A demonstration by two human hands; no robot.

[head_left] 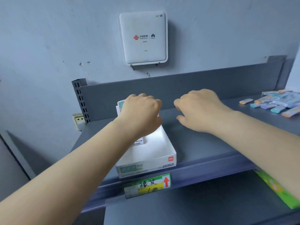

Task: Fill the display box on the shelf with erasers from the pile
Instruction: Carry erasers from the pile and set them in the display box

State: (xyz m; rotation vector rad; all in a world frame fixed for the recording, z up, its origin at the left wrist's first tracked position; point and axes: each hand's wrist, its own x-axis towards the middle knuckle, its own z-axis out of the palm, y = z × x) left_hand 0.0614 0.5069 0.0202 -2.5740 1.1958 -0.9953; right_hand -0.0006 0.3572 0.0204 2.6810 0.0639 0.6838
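Note:
A white display box (146,166) with a red logo stands on the left part of the grey shelf (211,143), its open top showing a bare white inside. My left hand (141,114) lies over the back of the box, fingers curled around its raised rear flap. To the right of the box, my right hand (199,109) hovers just above the shelf with loosely bent fingers and nothing in it. The pile of erasers (276,101), in pastel wrappers with orange and teal ends, lies at the far right of the shelf, well away from both hands.
A green and yellow price label (147,184) with a red arrow sits on the shelf's front rail. A white router (142,38) hangs on the wall above. A wall socket (78,120) is left of the shelf post. A green package (279,189) lies on the lower shelf.

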